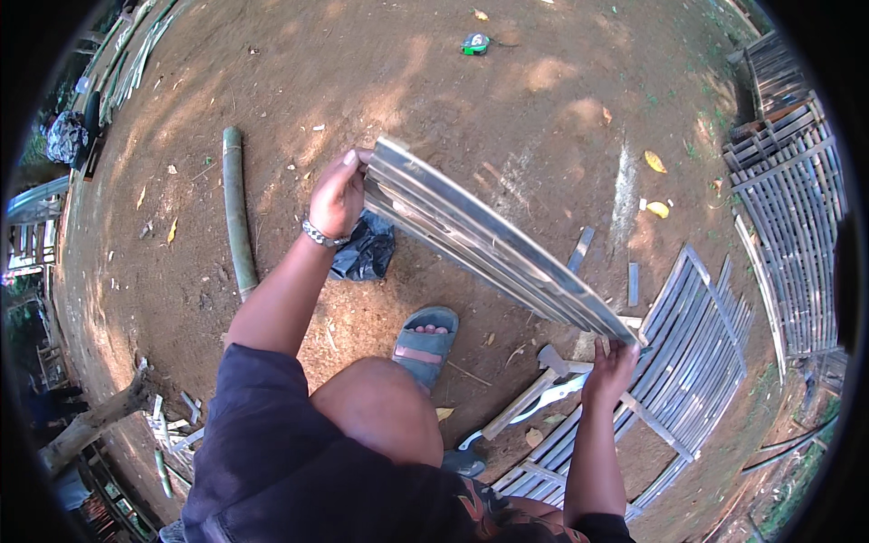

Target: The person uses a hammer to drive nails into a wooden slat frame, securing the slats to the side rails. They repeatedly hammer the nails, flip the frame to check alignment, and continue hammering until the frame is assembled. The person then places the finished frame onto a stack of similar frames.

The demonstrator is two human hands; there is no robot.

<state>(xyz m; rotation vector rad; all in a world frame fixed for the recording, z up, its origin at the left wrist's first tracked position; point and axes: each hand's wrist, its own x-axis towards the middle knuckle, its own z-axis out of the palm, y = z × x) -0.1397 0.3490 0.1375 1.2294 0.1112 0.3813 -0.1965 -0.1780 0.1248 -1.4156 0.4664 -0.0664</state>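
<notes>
Nearest, at the bottom centre of the frame, a bent knee (pixel 385 412) is seen, with a sandal (pixel 422 355) planted on bare earth above it; just to the right, a pale-bladed knife (pixel 549 396) is laid beside a wooden-handled tool (pixel 518 407), its grey head turned toward the upper right.

Across the middle of the frame, a set of long slats (pixel 493 242) is held off the ground on a slant; its upper-left end is gripped by the left hand (pixel 337 197), its lower-right end is grasped by the right hand (pixel 610 373); whether these slats are joined to one another cannot be told.

At the lower right, a slatted panel (pixel 715 380) is laid on the ground, with crosspieces over its slats; it is judged to be largely put together, while the held set has not been set down, so the work seems partway through; what remains to be fastened is not shown.

Farther out, a black plastic bag (pixel 363 256) is lying just beyond the left wrist; a bamboo pole (pixel 236 204) is stretched at the left of centre; short offcuts (pixel 633 283) are scattered right of centre; at the right edge another slatted panel (pixel 797 244) is seen; at the top, a green tape measure (pixel 474 44) is left on the soil.
</notes>
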